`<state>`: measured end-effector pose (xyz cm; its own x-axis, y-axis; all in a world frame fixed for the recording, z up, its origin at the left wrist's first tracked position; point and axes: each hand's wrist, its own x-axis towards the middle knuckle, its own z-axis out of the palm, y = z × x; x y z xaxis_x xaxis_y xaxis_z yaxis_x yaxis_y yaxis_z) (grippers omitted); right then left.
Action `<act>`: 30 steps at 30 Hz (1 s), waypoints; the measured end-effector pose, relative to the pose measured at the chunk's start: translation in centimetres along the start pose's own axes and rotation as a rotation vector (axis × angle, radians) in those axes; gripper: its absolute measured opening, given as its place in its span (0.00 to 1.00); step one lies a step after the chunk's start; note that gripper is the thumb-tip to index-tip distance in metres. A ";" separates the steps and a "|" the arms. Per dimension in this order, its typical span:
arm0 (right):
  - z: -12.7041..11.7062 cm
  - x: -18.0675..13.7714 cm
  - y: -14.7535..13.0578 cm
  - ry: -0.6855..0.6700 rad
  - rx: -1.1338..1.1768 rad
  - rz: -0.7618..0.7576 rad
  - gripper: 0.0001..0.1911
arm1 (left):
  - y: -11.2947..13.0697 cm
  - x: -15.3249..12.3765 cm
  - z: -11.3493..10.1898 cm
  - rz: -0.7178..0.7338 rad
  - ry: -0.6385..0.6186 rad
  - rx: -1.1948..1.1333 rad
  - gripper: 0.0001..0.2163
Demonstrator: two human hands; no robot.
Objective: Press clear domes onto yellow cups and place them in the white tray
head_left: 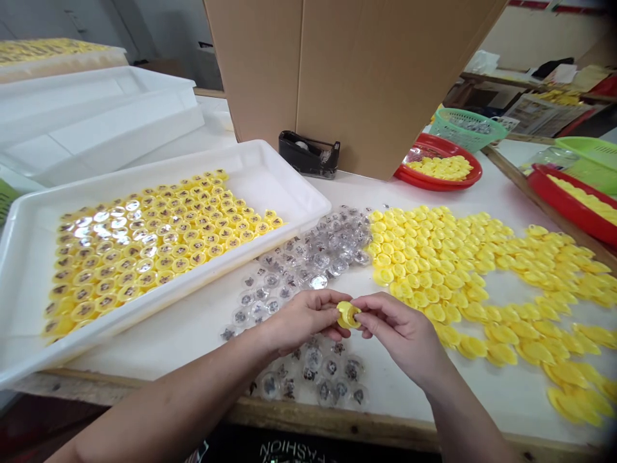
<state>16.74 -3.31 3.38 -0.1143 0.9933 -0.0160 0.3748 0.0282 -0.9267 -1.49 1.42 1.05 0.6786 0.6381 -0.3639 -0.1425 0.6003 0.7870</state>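
Left grip (pixel 299 318): thumb and fingertips together, pinching the near side of the yellow plastic piece, with the palm turned down and the bare forearm coming in from the lower left.

Right grip (pixel 400 334): thumb and fingertips together on the far side of that same piece, the bare forearm coming in from the lower right.

Held piece: the yellow plastic piece (pixel 348 315) sits clamped between both grips, off the counter, a small round shape with a hollow look (its inside is mostly hidden by the fingers).

Just below the grips: clear plastic domes (pixel 313 373) lie loose on the white counter (pixel 159 350), each with a dark print inside.

Ahead of the grips: more clear domes (pixel 318 257) spread in a loose patch, touching one another.

Right of the grips: loose yellow pieces (pixel 434 270) fan out across the counter.

Left of the grips: a white plastic tray (pixel 193 297) holds neat rows of yellow cups (pixel 159 244) with dark centres.

Far ahead of the grips: a black tape dispenser (pixel 308 154) stands against an upright cardboard box (pixel 357 77), a red tray (pixel 419 143) holds more yellow pieces, and a green basket (pixel 467 128) sits behind it.

Far left of the grips: a stack of white trays (pixel 96 122).
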 end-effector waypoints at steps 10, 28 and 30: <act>1.0 -1.5 -1.5 0.163 -0.498 -0.229 0.11 | -0.3 0.0 0.4 -0.039 -0.070 -0.173 0.21; 0.6 -2.3 -1.5 0.164 -0.500 -0.222 0.10 | -0.8 -0.1 0.6 0.048 -0.100 -0.196 0.21; 0.8 -2.3 -1.6 0.150 -0.491 -0.222 0.10 | -0.8 -0.1 0.5 0.066 -0.089 -0.163 0.21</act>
<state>15.69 -5.76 4.65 -0.1205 0.9615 0.2468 0.7452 0.2519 -0.6174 -1.08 0.66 0.69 0.7241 0.6376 -0.2631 -0.2985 0.6335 0.7138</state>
